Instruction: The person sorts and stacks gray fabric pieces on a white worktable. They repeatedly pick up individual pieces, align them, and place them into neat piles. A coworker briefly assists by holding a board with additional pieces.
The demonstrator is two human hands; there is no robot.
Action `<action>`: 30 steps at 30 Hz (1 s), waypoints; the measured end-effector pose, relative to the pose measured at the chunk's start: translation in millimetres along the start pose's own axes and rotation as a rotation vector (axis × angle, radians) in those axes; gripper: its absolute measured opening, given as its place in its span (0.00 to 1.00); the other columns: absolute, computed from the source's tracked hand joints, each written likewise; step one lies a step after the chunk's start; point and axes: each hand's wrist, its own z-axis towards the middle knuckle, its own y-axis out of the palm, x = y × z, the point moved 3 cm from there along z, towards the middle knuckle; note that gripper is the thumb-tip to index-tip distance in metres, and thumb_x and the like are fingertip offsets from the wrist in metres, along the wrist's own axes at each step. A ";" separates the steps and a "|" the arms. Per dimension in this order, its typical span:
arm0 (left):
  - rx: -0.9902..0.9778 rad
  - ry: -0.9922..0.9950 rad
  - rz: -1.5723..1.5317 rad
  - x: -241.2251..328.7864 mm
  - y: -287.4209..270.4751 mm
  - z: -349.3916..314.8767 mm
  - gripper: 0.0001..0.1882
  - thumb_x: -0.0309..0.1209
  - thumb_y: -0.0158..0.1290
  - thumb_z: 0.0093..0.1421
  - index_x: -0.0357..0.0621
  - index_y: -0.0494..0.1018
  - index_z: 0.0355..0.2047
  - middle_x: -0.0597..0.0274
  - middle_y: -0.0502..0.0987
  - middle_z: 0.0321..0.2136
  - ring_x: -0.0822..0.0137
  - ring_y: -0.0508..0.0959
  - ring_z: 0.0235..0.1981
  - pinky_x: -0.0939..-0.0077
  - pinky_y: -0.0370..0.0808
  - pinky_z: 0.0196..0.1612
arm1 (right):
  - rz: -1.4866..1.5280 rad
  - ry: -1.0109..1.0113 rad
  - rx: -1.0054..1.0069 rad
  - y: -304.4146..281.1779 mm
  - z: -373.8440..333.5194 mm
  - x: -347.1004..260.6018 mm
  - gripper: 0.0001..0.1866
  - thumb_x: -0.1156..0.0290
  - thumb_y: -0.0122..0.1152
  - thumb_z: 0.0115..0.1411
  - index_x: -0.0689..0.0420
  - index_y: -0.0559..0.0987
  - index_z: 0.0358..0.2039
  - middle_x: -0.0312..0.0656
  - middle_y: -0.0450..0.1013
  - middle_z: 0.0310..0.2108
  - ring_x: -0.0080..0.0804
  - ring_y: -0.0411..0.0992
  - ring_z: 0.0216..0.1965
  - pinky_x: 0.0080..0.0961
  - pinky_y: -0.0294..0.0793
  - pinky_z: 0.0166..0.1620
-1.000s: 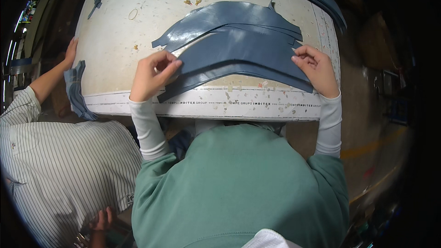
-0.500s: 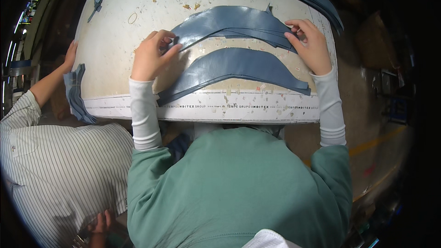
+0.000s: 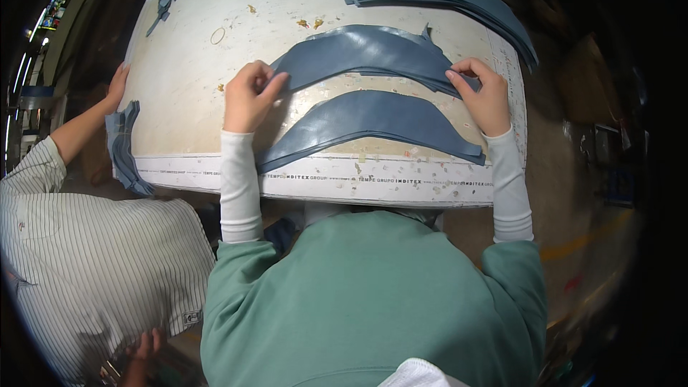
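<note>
Left hand [image 3: 247, 100] moved twelve-ward, pinching the middle strip [image 3: 365, 51] at nine o'clock. Right hand [image 3: 489, 102] likewise at three (long axis between).

A factory-like workshop: at upper centre, a scuffed white worktable [image 3: 186, 100] carries stacks of curved blue cut pieces [image 3: 373, 116]; at left, a co-worker [image 3: 80, 129] in a striped shirt [image 3: 107, 258] touches its edge; at lower right, a yellow line [image 3: 588, 238] crosses the dark floor [image 3: 552, 186].
</note>
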 end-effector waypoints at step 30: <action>-0.328 -0.020 -0.264 15.9 27.3 -26.6 0.10 0.29 0.58 0.59 0.37 0.70 0.27 0.69 0.70 0.18 0.80 0.65 0.23 0.85 0.65 0.29 | 0.627 0.214 -0.491 23.9 -31.1 -5.5 0.13 0.66 0.56 0.65 0.63 0.73 0.29 0.26 0.62 0.23 0.14 0.57 0.27 0.13 0.61 0.32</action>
